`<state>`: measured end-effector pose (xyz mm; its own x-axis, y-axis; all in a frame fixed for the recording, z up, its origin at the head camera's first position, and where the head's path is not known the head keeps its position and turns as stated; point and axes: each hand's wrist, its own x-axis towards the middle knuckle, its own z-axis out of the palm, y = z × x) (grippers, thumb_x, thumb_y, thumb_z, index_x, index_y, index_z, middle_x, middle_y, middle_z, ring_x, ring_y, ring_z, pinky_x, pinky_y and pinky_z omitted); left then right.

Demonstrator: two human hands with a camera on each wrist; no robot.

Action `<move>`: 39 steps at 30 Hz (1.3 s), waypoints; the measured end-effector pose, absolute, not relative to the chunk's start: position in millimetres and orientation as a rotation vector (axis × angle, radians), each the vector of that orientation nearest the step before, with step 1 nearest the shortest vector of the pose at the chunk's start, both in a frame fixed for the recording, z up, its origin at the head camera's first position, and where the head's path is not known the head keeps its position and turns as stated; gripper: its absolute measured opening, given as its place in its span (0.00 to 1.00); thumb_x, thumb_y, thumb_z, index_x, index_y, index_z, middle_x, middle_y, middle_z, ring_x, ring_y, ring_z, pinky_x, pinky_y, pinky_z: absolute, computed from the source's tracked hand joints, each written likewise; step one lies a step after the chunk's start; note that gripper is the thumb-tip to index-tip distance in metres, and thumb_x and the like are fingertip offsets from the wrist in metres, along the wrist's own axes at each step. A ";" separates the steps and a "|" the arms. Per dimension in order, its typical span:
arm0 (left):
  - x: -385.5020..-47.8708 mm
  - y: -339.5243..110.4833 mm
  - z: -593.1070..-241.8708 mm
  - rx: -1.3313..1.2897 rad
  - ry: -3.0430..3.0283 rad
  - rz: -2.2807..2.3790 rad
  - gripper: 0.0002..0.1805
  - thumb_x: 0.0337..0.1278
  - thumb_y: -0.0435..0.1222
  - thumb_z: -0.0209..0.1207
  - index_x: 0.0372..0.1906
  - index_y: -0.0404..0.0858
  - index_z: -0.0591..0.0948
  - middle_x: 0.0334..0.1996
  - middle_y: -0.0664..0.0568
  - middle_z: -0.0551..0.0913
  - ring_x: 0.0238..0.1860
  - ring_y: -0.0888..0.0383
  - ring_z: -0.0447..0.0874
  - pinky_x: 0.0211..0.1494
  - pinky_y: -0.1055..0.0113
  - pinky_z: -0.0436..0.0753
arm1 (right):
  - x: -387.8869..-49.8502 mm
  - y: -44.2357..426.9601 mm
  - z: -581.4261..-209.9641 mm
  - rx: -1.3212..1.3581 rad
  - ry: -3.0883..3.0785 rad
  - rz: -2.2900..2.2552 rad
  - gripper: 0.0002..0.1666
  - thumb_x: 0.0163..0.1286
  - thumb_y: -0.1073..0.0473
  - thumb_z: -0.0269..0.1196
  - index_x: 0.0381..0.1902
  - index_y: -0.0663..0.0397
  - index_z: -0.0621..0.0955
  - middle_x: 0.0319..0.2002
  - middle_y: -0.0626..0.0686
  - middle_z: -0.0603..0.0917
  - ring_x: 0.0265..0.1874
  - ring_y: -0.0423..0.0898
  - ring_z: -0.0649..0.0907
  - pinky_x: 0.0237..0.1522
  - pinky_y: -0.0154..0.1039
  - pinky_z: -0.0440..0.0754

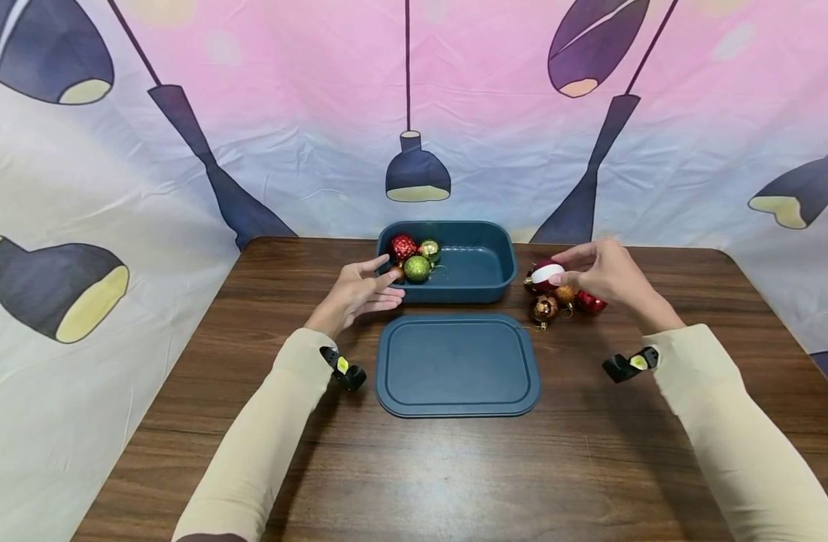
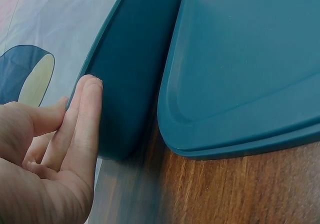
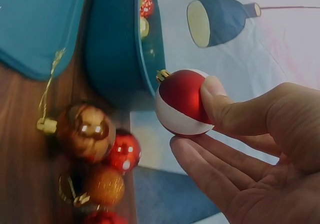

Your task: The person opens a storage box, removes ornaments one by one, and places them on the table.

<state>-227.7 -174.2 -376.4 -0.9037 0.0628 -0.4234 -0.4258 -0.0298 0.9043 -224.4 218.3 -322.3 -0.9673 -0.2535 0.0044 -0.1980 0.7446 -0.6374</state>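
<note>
In the head view my right hand (image 1: 607, 280) pinches a red and white bauble (image 1: 544, 275) between thumb and fingers, just right of the blue-green box (image 1: 482, 294). The right wrist view shows the same bauble (image 3: 182, 102) above the pile, its gold cap towards the box. Below it lie a shiny copper bauble (image 1: 543, 309), an orange one (image 1: 564, 294) and a red one (image 1: 592, 302). My left hand (image 1: 351, 298) rests with extended fingers at the box's left front corner. Inside the box's left end are a red bauble (image 1: 403, 247), a green one (image 1: 417, 269) and a gold one (image 1: 429, 250).
A flat blue-green lid (image 1: 458, 366) lies on the wooden table (image 1: 448, 474) in front of the box. Behind the table's far edge hangs a cloth (image 1: 333, 150) printed with lamps.
</note>
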 end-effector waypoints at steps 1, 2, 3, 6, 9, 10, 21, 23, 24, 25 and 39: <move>-227.5 -174.3 -376.3 -0.383 1.915 1.998 0.33 0.72 0.38 0.61 0.78 0.54 0.66 0.36 0.42 0.90 0.35 0.53 0.92 0.44 0.61 0.90 | -222.9 221.8 -323.5 -0.367 2.863 -1.020 0.23 0.66 0.55 0.73 0.55 0.62 0.86 0.55 0.68 0.82 0.50 0.57 0.77 0.40 0.44 0.77; -227.2 -174.4 -376.2 -0.384 1.917 1.998 0.33 0.72 0.38 0.61 0.78 0.54 0.66 0.36 0.42 0.90 0.35 0.53 0.92 0.44 0.61 0.90 | -221.4 225.7 -325.0 -0.362 2.864 -1.011 0.23 0.66 0.55 0.73 0.55 0.63 0.86 0.55 0.69 0.82 0.51 0.58 0.76 0.40 0.45 0.76; -227.0 -174.5 -376.2 -0.384 1.919 1.996 0.33 0.72 0.38 0.61 0.78 0.54 0.66 0.36 0.42 0.90 0.35 0.53 0.92 0.44 0.61 0.90 | -219.8 229.2 -326.6 -0.353 2.869 -1.003 0.24 0.66 0.55 0.73 0.54 0.63 0.86 0.55 0.69 0.82 0.51 0.57 0.76 0.40 0.45 0.75; -226.8 -174.5 -376.2 -0.383 1.923 1.995 0.33 0.72 0.38 0.61 0.78 0.54 0.66 0.36 0.42 0.90 0.35 0.53 0.92 0.44 0.61 0.90 | -215.3 239.4 -332.2 -0.321 2.886 -0.983 0.24 0.63 0.53 0.75 0.52 0.63 0.87 0.52 0.68 0.84 0.49 0.56 0.78 0.41 0.43 0.75; -226.6 -174.4 -376.4 -0.380 1.922 1.997 0.33 0.72 0.38 0.61 0.78 0.54 0.66 0.36 0.41 0.90 0.35 0.53 0.92 0.44 0.61 0.90 | -211.2 248.5 -339.2 -0.299 2.892 -0.980 0.25 0.61 0.52 0.77 0.50 0.63 0.88 0.48 0.67 0.86 0.48 0.55 0.80 0.42 0.41 0.77; -226.6 -174.3 -376.4 -0.379 1.922 1.998 0.33 0.72 0.38 0.61 0.78 0.54 0.66 0.36 0.41 0.90 0.35 0.53 0.92 0.44 0.61 0.90 | -210.1 251.3 -341.4 -0.292 2.891 -0.980 0.25 0.60 0.52 0.77 0.50 0.63 0.88 0.48 0.67 0.86 0.48 0.55 0.81 0.42 0.41 0.77; -225.8 -174.0 -375.5 -0.384 1.925 1.986 0.33 0.71 0.39 0.61 0.78 0.54 0.66 0.36 0.42 0.90 0.38 0.51 0.92 0.48 0.59 0.89 | -203.2 268.3 -360.3 -0.272 2.886 -0.979 0.27 0.57 0.50 0.79 0.48 0.63 0.88 0.47 0.66 0.87 0.50 0.56 0.81 0.42 0.35 0.77; -225.9 -174.3 -375.4 -0.384 1.926 1.986 0.33 0.71 0.39 0.61 0.78 0.54 0.66 0.36 0.42 0.90 0.39 0.51 0.92 0.48 0.59 0.89 | -202.5 269.3 -363.1 -0.277 2.884 -0.973 0.27 0.57 0.50 0.79 0.48 0.63 0.89 0.48 0.65 0.87 0.50 0.56 0.81 0.41 0.34 0.77; -226.1 -174.4 -375.4 -0.382 1.926 1.987 0.33 0.71 0.39 0.61 0.78 0.54 0.66 0.36 0.42 0.90 0.39 0.50 0.91 0.48 0.59 0.89 | -202.3 269.6 -364.6 -0.284 2.887 -0.966 0.27 0.57 0.50 0.79 0.48 0.63 0.89 0.48 0.65 0.87 0.50 0.56 0.81 0.40 0.33 0.77; -226.1 -174.6 -375.5 -0.381 1.927 1.987 0.34 0.71 0.39 0.61 0.78 0.54 0.66 0.36 0.42 0.90 0.40 0.50 0.91 0.47 0.59 0.89 | -202.0 269.7 -366.1 -0.286 2.882 -0.964 0.27 0.56 0.50 0.79 0.48 0.63 0.88 0.48 0.65 0.87 0.51 0.56 0.81 0.41 0.33 0.77; -226.3 -175.1 -377.0 -0.357 1.924 2.000 0.33 0.72 0.39 0.61 0.78 0.54 0.65 0.37 0.41 0.90 0.35 0.53 0.92 0.44 0.61 0.90 | -199.0 273.1 -378.7 -0.293 2.832 -0.981 0.29 0.58 0.51 0.78 0.51 0.65 0.87 0.47 0.64 0.88 0.46 0.54 0.83 0.37 0.31 0.80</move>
<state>-226.3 -175.1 -377.0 -0.9100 0.0706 -0.4086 -0.4110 -0.0237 0.9113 -199.0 273.1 -378.7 -0.9727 -0.2243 -0.0590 -0.1397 0.7697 -0.6229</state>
